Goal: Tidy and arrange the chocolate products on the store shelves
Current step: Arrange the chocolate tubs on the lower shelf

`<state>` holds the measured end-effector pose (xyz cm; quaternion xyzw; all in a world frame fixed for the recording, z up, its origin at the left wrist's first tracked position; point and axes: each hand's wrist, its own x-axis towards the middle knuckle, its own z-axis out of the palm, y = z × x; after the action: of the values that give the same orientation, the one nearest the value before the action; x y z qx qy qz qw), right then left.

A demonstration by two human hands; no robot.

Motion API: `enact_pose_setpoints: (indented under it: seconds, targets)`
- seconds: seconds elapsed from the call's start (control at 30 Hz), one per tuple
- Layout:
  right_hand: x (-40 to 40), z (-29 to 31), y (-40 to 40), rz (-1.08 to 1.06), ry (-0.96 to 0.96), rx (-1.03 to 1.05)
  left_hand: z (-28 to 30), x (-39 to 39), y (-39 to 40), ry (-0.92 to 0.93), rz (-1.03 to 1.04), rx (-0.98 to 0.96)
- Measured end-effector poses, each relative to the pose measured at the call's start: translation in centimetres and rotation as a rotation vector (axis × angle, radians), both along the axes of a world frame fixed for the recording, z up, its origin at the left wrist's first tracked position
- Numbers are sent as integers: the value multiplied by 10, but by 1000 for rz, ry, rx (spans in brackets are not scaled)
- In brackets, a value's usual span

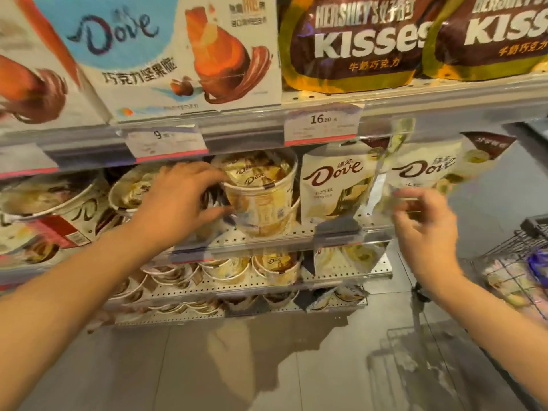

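Two bare forearms are seen nearest the camera, reaching toward the shelf. Left hand (181,197) is curled against the left side of a clear Dove tub (261,191), thumb low on its wall, fingers near the rim; a grip is judged likely, though blur hides full contact. Tub stands upright on the perforated metal shelf (296,234), long axis vertical, immediately right of the left hand, so the left hand is the nearer one. Right hand (424,229) is blurred, fingers half curled at the lower edge of a white Dove pouch (424,173); whether the pouch is pinched cannot be told. A second pouch (338,185) stands between tub and right hand.

Tub: rigid, round, tapered plastic, gold-wrapped pieces visible inside. Pouches: flat, glossy, flexible film. More tubs (130,191) are stacked left, some tilted. Boxes (178,54) and Kisses bags (355,43) are set above.
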<state>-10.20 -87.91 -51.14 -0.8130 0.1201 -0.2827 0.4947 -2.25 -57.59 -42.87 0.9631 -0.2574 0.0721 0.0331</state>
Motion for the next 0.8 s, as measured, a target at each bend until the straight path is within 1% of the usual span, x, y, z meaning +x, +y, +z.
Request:
enact_pose_setpoints:
  seconds: [0.07, 0.13, 0.23, 0.33, 0.43, 0.53, 0.67, 0.73, 0.8]
  targets:
    - [3, 7, 36, 243, -2, -135, 1, 7, 6, 88, -63, -73]
    - [14, 19, 63, 363, -21, -274, -2, 13, 4, 122, -98, -96]
    - [34, 32, 86, 359, -52, -503, -6, 13, -13, 137, -106, -170]
    - [51, 38, 92, 299, -10, -720, -9, 10, -31, 111, -156, -208]
    - [64, 43, 92, 291, 49, -878, -9, 12, -37, 87, -212, -233]
    - [70, 48, 91, 333, 119, -939, -6, 19, -30, 131, -274, -231]
    - [73, 52, 91, 316, 159, -930, -1, 30, -9, 240, -390, -192]
    - [73, 54, 92, 336, 152, -936, 3, 32, -3, 220, -388, -110]
    - [73, 59, 94, 359, 126, -958, 5, 33, 2, 175, -337, -57]
